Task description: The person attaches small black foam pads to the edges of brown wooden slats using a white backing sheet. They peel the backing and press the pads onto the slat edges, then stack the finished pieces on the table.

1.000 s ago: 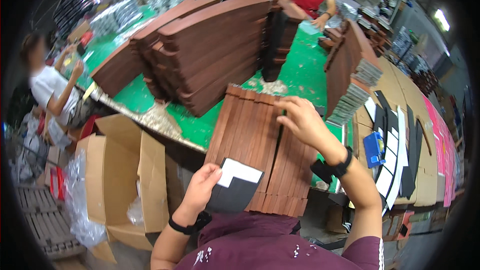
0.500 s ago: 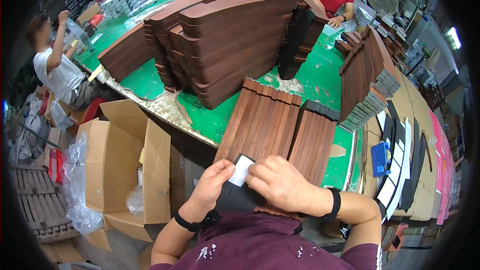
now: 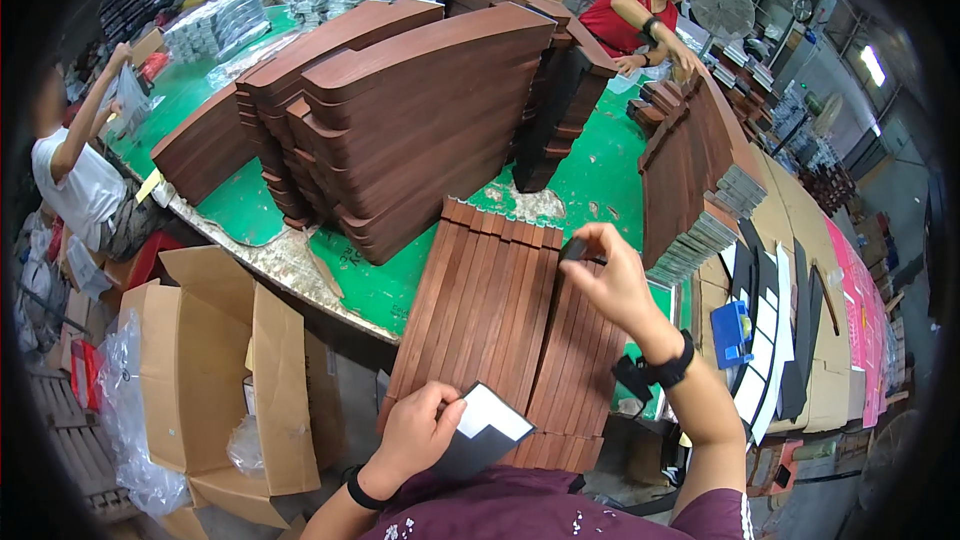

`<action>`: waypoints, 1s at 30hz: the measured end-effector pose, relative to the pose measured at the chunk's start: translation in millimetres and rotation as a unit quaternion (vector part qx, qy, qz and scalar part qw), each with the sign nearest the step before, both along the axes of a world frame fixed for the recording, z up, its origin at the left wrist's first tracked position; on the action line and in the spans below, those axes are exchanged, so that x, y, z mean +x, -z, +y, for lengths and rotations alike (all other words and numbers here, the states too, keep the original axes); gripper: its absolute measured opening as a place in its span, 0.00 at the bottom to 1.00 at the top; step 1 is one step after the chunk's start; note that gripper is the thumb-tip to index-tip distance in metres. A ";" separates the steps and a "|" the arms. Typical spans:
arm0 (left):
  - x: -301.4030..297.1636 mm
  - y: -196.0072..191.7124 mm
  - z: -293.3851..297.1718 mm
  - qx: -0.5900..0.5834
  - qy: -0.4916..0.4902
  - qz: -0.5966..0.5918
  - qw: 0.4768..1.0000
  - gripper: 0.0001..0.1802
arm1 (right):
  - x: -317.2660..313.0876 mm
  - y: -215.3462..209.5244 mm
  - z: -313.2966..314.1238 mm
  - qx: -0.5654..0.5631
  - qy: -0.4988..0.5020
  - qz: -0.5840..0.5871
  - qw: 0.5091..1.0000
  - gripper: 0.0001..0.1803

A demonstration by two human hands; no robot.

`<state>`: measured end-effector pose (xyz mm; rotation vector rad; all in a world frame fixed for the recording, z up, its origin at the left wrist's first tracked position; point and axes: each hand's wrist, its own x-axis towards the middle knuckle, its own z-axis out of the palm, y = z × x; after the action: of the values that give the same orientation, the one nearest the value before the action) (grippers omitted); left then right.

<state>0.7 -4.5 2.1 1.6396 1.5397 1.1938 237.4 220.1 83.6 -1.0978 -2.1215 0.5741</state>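
My left hand (image 3: 418, 428) pinches a dark sheet (image 3: 462, 458) by its edge, low in front of me. A white area (image 3: 488, 414) with a stepped edge shows on the sheet, next to black. Farther off, my right hand (image 3: 618, 285) holds a small black piece (image 3: 573, 248) between thumb and fingers. That piece is over the far end of the reddish-brown wooden slats (image 3: 468, 305), which lie side by side in two rows. The hand and forearm hide part of the right row.
Tall stacks of curved brown panels (image 3: 420, 110) stand on the green table (image 3: 375, 285). More panels (image 3: 690, 165) stand at right, where a co-worker in red (image 3: 625, 15) reaches. Open carton (image 3: 205, 375) at left; blue plastic box (image 3: 731, 333) and black-and-white strips (image 3: 768, 340) at right.
My right hand has left the sheet and moved forward to the slats' far end with a small black piece. My left hand still holds the sheet, now lower. The co-worker's arm has stretched out.
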 end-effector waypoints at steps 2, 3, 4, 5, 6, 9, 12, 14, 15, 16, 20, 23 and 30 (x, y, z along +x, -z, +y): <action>-0.5 1.8 1.8 -0.010 0.007 -0.009 1.000 0.08 | 13.6 19.8 28.8 0.017 0.046 -0.042 0.998 0.22; -1.1 1.9 3.3 -0.014 0.010 -0.013 1.000 0.09 | 20.1 30.9 39.8 0.043 0.032 -0.054 0.997 0.23; -1.9 0.6 3.5 -0.023 0.012 -0.010 1.000 0.09 | 23.1 41.0 48.2 0.068 0.015 -0.064 0.996 0.23; -2.4 -1.7 3.7 -0.032 0.015 -0.008 0.999 0.09 | 26.8 49.0 54.0 0.093 0.000 -0.075 0.993 0.23; -3.4 -3.0 2.8 -0.044 0.016 -0.005 0.999 0.09 | 21.8 51.0 52.9 0.042 0.014 -0.078 0.996 0.24; -4.3 -5.0 3.6 -0.053 0.016 -0.010 0.998 0.09 | 14.6 56.6 58.4 0.027 0.001 -0.096 0.995 0.23; -5.4 -2.9 4.5 -0.045 0.022 -0.010 0.999 0.09 | 8.4 53.7 57.4 -0.009 0.022 -0.093 0.995 0.22; -5.3 -3.5 5.3 -0.045 0.023 -0.011 0.999 0.09 | 8.2 53.4 58.2 -0.002 0.018 -0.102 0.995 0.23; -5.2 -3.9 5.8 -0.044 0.023 -0.012 0.999 0.09 | 8.1 52.8 58.7 0.002 0.016 -0.106 0.994 0.23; -5.2 -4.4 6.2 -0.044 0.023 -0.011 0.999 0.08 | 7.8 51.8 58.6 0.000 0.018 -0.107 0.994 0.23; -5.0 -3.5 6.4 -0.041 0.019 -0.008 0.999 0.06 | 4.2 48.6 57.7 -0.001 0.021 -0.115 0.993 0.23; -5.0 -4.5 7.8 -0.034 0.020 -0.006 0.999 0.06 | 4.6 47.4 59.4 0.011 0.019 -0.125 0.992 0.24; -5.0 -5.5 8.6 -0.035 0.020 -0.008 0.999 0.06 | 4.3 45.7 60.8 -0.002 0.019 -0.131 0.991 0.24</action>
<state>-4.2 4.1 7.6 1.6056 1.5143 1.1166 241.7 280.9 37.9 -1.2714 -2.3167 0.4346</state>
